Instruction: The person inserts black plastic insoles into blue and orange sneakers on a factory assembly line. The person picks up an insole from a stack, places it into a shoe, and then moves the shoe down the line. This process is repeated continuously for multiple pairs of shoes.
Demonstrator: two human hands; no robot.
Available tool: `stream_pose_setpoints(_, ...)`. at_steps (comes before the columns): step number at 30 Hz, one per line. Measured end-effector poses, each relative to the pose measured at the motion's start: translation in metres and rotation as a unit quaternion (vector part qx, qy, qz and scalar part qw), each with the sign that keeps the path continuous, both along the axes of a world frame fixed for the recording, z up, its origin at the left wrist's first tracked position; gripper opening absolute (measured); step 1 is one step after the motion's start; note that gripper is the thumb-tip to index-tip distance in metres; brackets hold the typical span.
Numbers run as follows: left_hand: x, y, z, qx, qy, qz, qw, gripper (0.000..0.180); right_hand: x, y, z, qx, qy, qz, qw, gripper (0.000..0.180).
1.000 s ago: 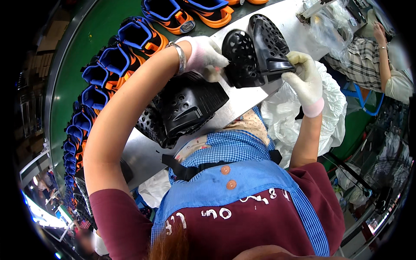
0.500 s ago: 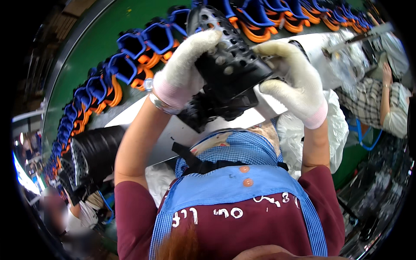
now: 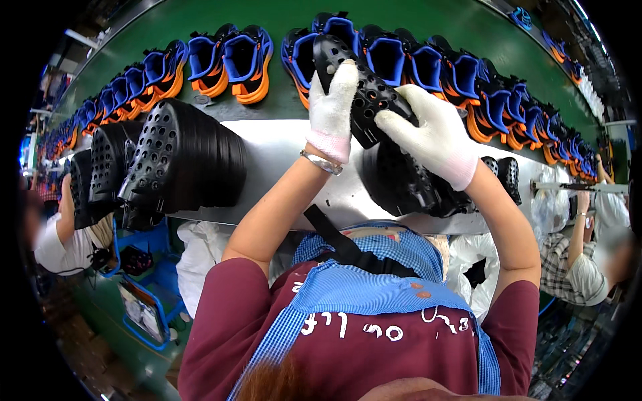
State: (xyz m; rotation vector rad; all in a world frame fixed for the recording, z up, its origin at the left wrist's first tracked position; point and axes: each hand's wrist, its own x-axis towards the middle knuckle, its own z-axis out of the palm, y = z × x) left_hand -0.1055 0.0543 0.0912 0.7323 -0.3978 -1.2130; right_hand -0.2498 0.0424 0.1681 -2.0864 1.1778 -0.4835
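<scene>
Both my gloved hands hold a black plastic shoe tree point(image 3: 372, 101) with round holes, tilted with its toe toward the upper left. My left hand point(image 3: 334, 103) is closed around its left side, with the thumb lying on top. On its lower right part, my right hand point(image 3: 431, 127) grips with the thumb in front; the other fingers are partly hidden. Below my hands, a nested stack of black shoe trees point(image 3: 394, 184) lies on the pale work surface point(image 3: 281, 144). Blue, black and orange shoes point(image 3: 384, 57) stand just beyond the held piece.
More nested shoe trees point(image 3: 194, 157) stand to the left on the work surface. Long rows of shoes point(image 3: 137, 87) line the green bench point(image 3: 281, 15). White plastic bags point(image 3: 200, 257) hang beside my lap. Co-workers sit at far left and right, one in a plaid garment point(image 3: 555, 264).
The view has swung, bringing the left stacks of shoe trees fully into sight. The shoe tree in my hands has turned and looks narrower. Both hands keep hold of it.
</scene>
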Motion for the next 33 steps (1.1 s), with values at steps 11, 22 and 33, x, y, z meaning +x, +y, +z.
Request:
stream_pose_setpoints(11, 0.081, -0.001, -0.064, 0.040, -0.342, 0.035, 0.938, 0.029, 0.067, -0.082, -0.009, 0.119, 0.213, 0.070, 0.967, 0.035)
stream_pose_setpoints(22, 0.089, -0.015, -0.095, -0.030, -0.645, 0.055, 0.761, 0.028, 0.103, -0.136, -0.009, 0.150, 0.279, 0.062, 0.947, 0.040)
stream_pose_setpoints(33, 0.092, -0.021, -0.083, 0.058, -0.671, 0.011, 0.739, 0.023, 0.176, -0.125, -0.081, -0.108, 0.383, 0.176, 0.900, 0.042)
